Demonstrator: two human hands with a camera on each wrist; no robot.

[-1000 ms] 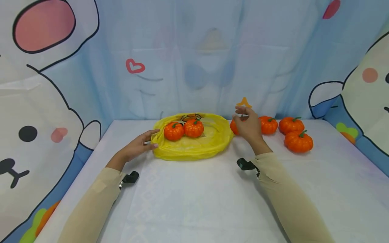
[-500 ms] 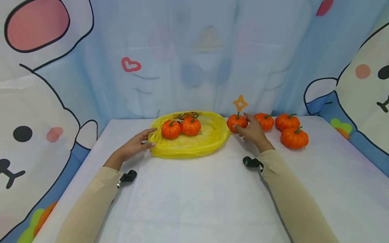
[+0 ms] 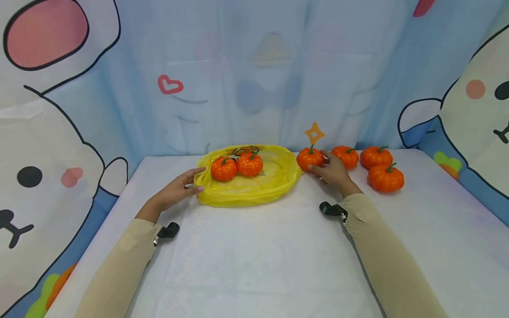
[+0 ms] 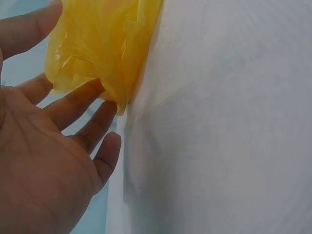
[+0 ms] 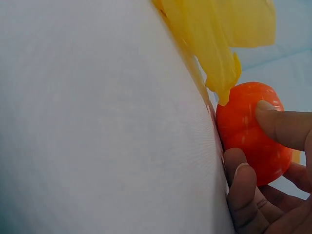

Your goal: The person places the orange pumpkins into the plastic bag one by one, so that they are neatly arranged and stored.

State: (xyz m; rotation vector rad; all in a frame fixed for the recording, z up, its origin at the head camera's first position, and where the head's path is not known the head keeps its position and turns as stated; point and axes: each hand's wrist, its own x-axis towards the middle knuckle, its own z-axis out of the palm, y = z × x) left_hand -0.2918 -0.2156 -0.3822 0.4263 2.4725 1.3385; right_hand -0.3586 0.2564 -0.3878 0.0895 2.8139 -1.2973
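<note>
A yellow plastic bag (image 3: 274,185) lies spread on the table with its mouth wide, and two small orange pumpkins rest in it, a left one (image 3: 223,169) and a right one (image 3: 249,164). At the bag's left edge is my left hand (image 3: 172,194); its loosely extended fingers touch the plastic, the thumb apart from them in the left wrist view. My right hand (image 3: 335,173) grips another orange pumpkin (image 3: 308,158) just right of the bag. In the right wrist view, the thumb lies on this pumpkin (image 5: 248,122) and the fingers curl under and behind it.
Right of my right hand stand three more pumpkins: one near the hand (image 3: 347,155), one at the back (image 3: 376,157) and one in front (image 3: 385,179). A white cloth covers the table (image 3: 246,256). A printed blue curtain (image 3: 270,79) hangs behind it.
My right hand, raised over the pumpkin nearest the bag a second ago, has come down on its right side and now grips it. My left hand stays at the bag's edge.
</note>
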